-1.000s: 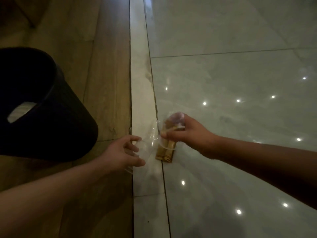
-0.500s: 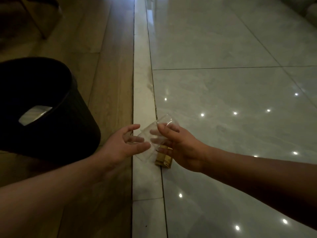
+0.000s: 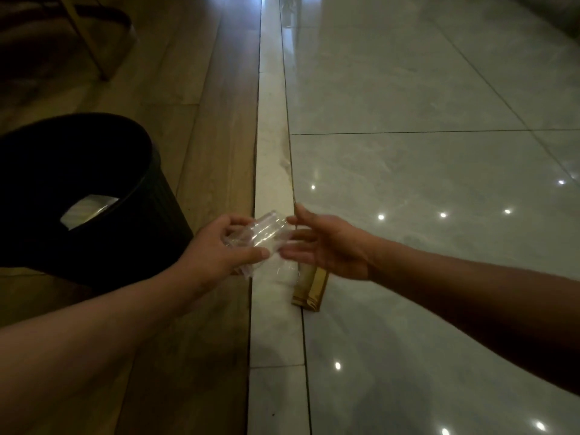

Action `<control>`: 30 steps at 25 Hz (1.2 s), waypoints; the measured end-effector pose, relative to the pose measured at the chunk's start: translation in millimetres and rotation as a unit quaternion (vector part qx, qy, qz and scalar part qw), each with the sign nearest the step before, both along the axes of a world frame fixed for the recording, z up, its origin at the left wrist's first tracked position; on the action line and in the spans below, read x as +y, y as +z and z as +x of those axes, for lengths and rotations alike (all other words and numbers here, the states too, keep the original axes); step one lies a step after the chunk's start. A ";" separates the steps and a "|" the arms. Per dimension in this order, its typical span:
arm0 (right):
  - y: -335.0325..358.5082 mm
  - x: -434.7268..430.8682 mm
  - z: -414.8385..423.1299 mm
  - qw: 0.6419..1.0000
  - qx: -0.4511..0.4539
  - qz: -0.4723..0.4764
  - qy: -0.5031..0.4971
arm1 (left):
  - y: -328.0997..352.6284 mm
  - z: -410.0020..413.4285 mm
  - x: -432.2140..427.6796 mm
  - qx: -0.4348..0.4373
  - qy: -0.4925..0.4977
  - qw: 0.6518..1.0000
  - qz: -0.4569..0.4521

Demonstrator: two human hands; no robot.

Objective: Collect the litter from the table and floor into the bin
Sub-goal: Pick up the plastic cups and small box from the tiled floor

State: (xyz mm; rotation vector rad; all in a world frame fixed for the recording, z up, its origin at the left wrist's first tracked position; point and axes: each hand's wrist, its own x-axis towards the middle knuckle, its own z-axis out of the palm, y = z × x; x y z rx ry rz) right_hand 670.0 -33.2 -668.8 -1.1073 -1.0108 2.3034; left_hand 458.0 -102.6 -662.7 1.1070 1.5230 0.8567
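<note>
Clear crumpled plastic cup (image 3: 263,235) beside black bin (image 3: 157,196); gold wrapper (image 3: 310,287) on floor.

We see a dim, warm-toned view; small ceiling lights glint off the glossy tiles (image 3: 439,189). The bin's (image 3: 94,196) inside is nearly black. Both forearms are shadowed, and edges bend slightly.

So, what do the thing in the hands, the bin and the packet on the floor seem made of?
Clear cup: thin transparent plastic, glossy; the floor shows through it.
Bin: black, probably plastic, ribbed wall with dull sheen.
Packet: gold, likely foil or metallised film; too dim to be sure.
</note>
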 end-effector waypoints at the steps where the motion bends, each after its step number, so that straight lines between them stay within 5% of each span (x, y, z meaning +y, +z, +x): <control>1: -5.4 10.8 4.8 0.996 -0.070 0.060 -0.019 | -7.3 -5.6 -0.1 0.017 0.009 1.000 -0.010; 3: -22.0 27.0 6.2 0.926 -0.281 0.253 -0.001 | -18.5 -15.0 0.9 0.051 0.011 0.998 -0.026; 5: -41.6 35.1 -3.2 0.780 -0.445 0.424 0.115 | -23.9 -22.0 3.1 0.076 0.013 0.996 -0.040; 8: -69.4 37.8 -26.0 0.608 -0.556 0.506 0.257 | -28.2 -28.6 6.1 0.092 0.024 0.994 -0.057; 11: -87.8 38.6 -43.6 0.556 -0.595 0.500 0.296 | -29.8 -30.9 6.8 0.063 0.044 0.994 -0.076; 14: -94.4 36.8 -54.6 0.618 -0.569 0.469 0.272 | -32.3 -29.7 3.7 0.060 0.037 0.993 -0.090; 19: -62.5 43.4 -41.1 0.829 -0.401 0.388 0.038 | -35.9 -28.9 1.7 0.047 0.050 0.993 -0.099; 22: -41.5 42.7 -13.9 0.929 -0.276 0.167 -0.181 | -34.2 -23.9 6.0 0.040 0.043 0.995 -0.085; 24: -32.9 34.3 -6.1 0.945 -0.215 0.071 -0.237 | -31.4 -14.8 11.3 0.032 0.026 0.996 -0.075; 30: -17.3 5.9 -15.4 0.956 -0.152 0.043 -0.246 | -25.5 9.1 18.2 0.020 0.005 0.998 -0.062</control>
